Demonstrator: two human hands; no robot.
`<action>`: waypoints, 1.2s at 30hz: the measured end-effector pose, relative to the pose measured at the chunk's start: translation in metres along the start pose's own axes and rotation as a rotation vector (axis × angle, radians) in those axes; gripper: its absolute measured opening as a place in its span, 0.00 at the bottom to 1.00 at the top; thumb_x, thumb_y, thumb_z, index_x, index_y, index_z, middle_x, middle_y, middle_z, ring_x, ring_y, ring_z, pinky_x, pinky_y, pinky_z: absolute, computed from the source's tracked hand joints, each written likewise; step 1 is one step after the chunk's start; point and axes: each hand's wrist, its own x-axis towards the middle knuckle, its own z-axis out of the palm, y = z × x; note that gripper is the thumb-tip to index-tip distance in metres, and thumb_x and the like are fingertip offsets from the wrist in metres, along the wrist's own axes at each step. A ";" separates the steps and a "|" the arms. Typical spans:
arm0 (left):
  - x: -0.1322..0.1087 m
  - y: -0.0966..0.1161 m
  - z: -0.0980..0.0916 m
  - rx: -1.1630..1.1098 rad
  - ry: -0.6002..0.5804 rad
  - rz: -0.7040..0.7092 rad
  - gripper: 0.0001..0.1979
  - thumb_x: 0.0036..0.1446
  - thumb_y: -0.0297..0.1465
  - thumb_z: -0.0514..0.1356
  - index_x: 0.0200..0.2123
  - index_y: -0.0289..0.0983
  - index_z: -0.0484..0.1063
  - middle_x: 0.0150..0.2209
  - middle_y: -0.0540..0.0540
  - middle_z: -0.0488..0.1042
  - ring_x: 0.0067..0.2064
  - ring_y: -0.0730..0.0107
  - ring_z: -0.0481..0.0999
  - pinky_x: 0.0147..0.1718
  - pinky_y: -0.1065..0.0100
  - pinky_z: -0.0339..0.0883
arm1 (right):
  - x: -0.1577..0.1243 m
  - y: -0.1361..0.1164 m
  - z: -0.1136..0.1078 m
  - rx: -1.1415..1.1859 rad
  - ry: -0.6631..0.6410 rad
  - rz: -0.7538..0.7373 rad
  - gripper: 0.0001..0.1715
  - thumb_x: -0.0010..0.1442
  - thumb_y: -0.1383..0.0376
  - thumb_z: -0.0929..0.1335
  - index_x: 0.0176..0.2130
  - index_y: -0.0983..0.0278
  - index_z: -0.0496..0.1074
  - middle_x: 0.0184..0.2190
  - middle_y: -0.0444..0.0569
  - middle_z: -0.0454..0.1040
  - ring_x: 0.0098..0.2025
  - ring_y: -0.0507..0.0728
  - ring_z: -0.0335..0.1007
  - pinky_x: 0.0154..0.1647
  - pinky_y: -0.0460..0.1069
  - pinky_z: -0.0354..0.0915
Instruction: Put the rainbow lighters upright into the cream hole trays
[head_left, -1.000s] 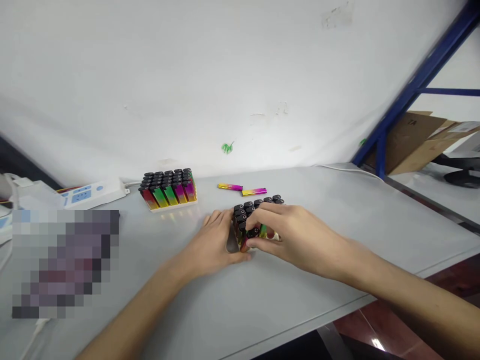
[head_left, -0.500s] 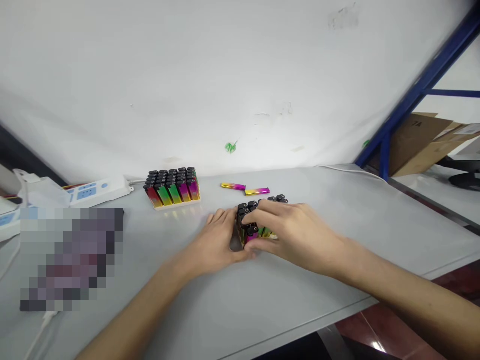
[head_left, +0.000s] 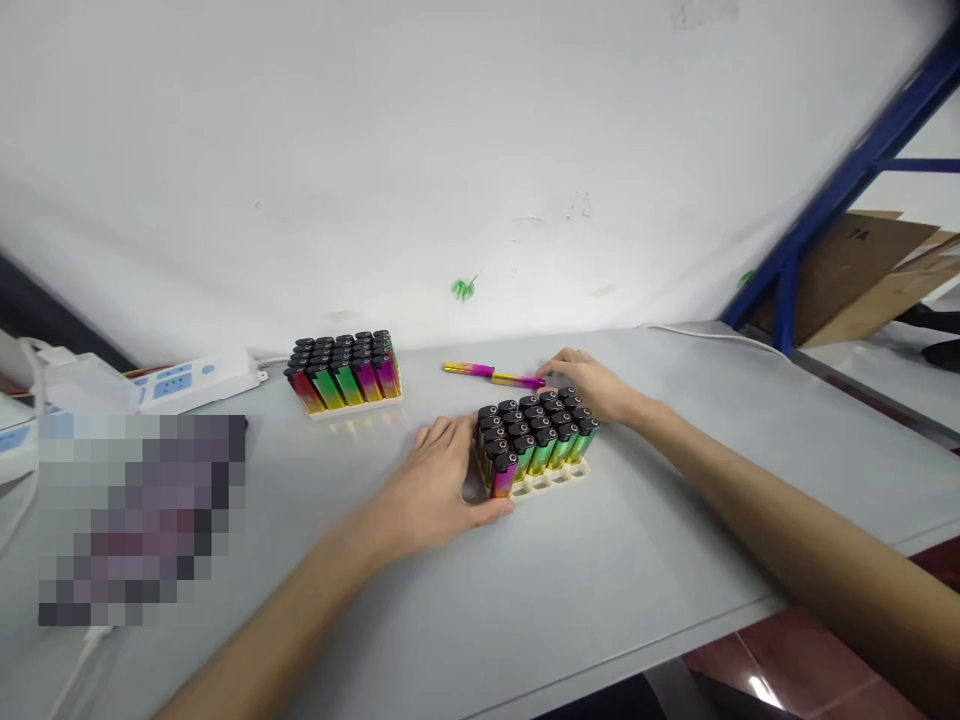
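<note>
A cream tray (head_left: 551,482) stands near the middle of the table, filled with several upright black-topped lighters (head_left: 541,450). One purple-and-gold lighter (head_left: 503,476) sits in its front row at the left corner; the front slots to its right show bare. My left hand (head_left: 431,485) wraps the tray's left end, thumb across the front corner. Behind the tray, my right hand (head_left: 589,382) has its fingertips closed at the right end of a loose gold-and-purple lighter (head_left: 517,380). Another loose lighter (head_left: 469,369) lies to the left, end to end with it.
A second tray (head_left: 356,408) of upright lighters stands at the back left. Further left are a white power strip (head_left: 176,385) and a blurred-out flat object (head_left: 150,520) with a cable. The wall bounds the table behind; a blue frame (head_left: 787,300) and cardboard boxes (head_left: 870,265) are at right.
My right hand has left the purple lighter at the tray's front corner and moved back to the loose lighters. The right-hand loose lighter has turned slightly. My left hand stays at the tray.
</note>
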 end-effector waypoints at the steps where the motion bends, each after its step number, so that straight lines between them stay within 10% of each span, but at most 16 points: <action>1: 0.000 0.000 0.000 0.005 -0.001 0.001 0.29 0.52 0.47 0.68 0.53 0.43 0.67 0.52 0.42 0.72 0.55 0.45 0.69 0.54 0.47 0.65 | -0.004 0.000 0.004 0.027 0.039 0.003 0.12 0.61 0.65 0.69 0.45 0.63 0.78 0.47 0.58 0.74 0.50 0.65 0.70 0.54 0.61 0.65; 7: -0.001 0.001 -0.002 0.016 -0.001 -0.013 0.30 0.52 0.47 0.68 0.55 0.44 0.66 0.50 0.42 0.71 0.54 0.44 0.69 0.51 0.47 0.68 | -0.013 -0.009 0.005 0.579 0.322 0.217 0.14 0.64 0.54 0.68 0.35 0.61 0.67 0.38 0.50 0.77 0.41 0.58 0.73 0.48 0.57 0.67; 12: 0.000 0.001 -0.002 0.022 -0.021 -0.046 0.29 0.52 0.48 0.68 0.53 0.43 0.67 0.50 0.42 0.71 0.54 0.44 0.69 0.52 0.46 0.67 | -0.014 -0.020 0.009 1.069 0.358 0.372 0.16 0.62 0.54 0.67 0.35 0.57 0.55 0.21 0.35 0.65 0.19 0.50 0.58 0.21 0.45 0.56; 18: -0.001 -0.001 -0.002 0.024 -0.035 -0.042 0.30 0.54 0.48 0.67 0.56 0.44 0.65 0.50 0.42 0.71 0.55 0.45 0.68 0.54 0.46 0.66 | -0.014 -0.033 0.010 1.253 0.274 0.485 0.25 0.65 0.43 0.63 0.29 0.59 0.59 0.16 0.34 0.48 0.16 0.47 0.34 0.15 0.45 0.35; 36: -0.001 0.000 -0.002 0.038 -0.059 -0.078 0.29 0.55 0.47 0.66 0.56 0.43 0.65 0.51 0.42 0.71 0.57 0.46 0.67 0.55 0.46 0.65 | -0.011 -0.028 0.010 1.417 0.363 0.519 0.29 0.68 0.46 0.59 0.22 0.59 0.55 0.14 0.35 0.44 0.16 0.48 0.32 0.14 0.45 0.35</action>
